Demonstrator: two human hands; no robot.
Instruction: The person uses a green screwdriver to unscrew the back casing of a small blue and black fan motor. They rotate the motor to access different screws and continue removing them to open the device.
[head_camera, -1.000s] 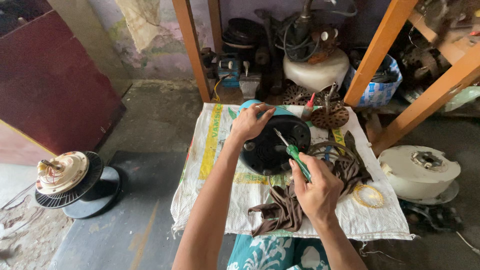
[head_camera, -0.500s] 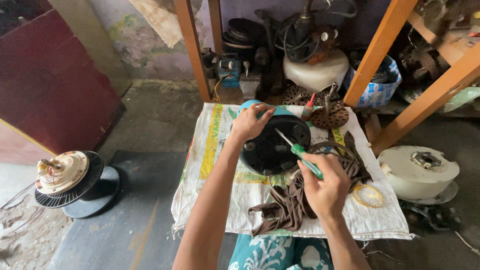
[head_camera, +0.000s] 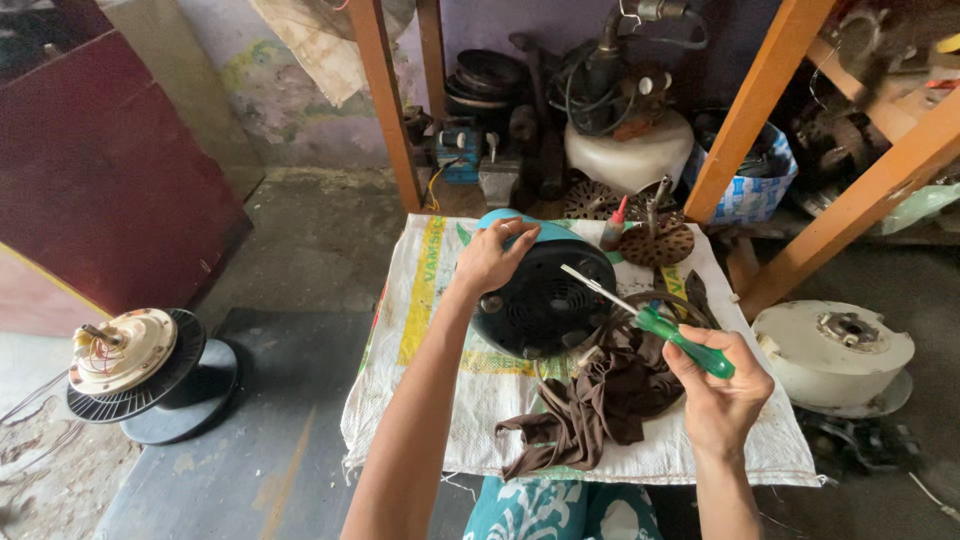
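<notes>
A round black fan-motor housing (head_camera: 545, 300) with a teal rim lies on a white woven sack (head_camera: 430, 300) spread over a low surface. My left hand (head_camera: 490, 258) grips its upper left edge. My right hand (head_camera: 722, 392) holds a green-handled screwdriver (head_camera: 650, 320), its metal tip over the housing's upper right part. A crumpled brown cloth (head_camera: 600, 395) lies on the sack just below the housing, next to a coiled dark cable (head_camera: 650, 300).
Orange wooden frame legs (head_camera: 385, 100) rise behind the sack. Motor parts, a cream tank (head_camera: 630, 155) and perforated discs (head_camera: 655, 243) crowd the back. A fan motor (head_camera: 125, 355) sits on the floor at left, a white motor casing (head_camera: 835, 350) at right.
My right hand has drawn back to the right and down with the screwdriver, so the tip has shifted from the housing's centre toward its right edge. My left hand has stayed on the housing.
</notes>
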